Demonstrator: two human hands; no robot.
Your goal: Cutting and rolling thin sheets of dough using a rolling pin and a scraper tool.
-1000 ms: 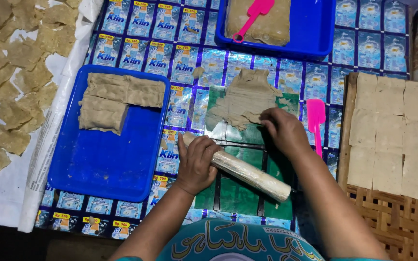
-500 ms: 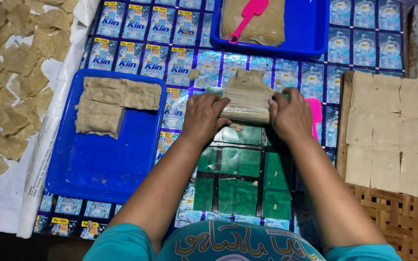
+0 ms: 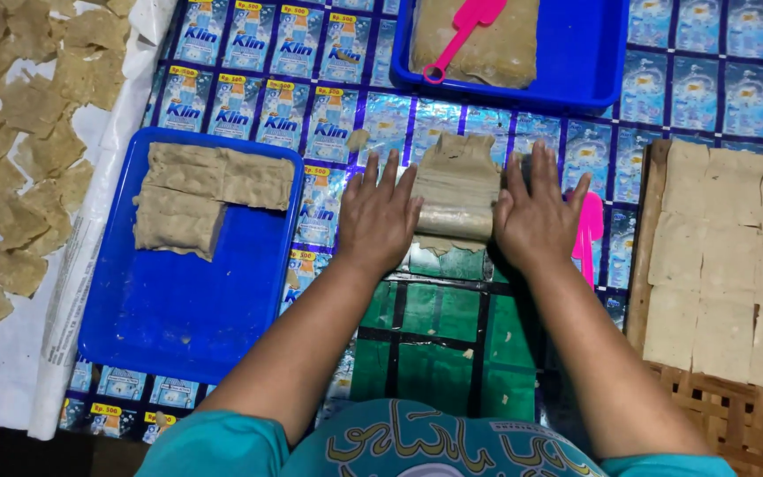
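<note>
Dough sheet (image 3: 455, 181), centre of the foil mat (image 3: 328, 132) between two blue trays (image 3: 178, 309), is being pressed under a rolling pin (image 3: 452, 219) by flat, unclenched left hand (image 3: 377, 216) and right hand (image 3: 536, 216); tearing or sticking is being risked if pressure is uneven.

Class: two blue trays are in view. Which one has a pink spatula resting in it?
The far blue tray; the pink spatula lies on its dough. The near-left tray holds only dough slabs.
</note>
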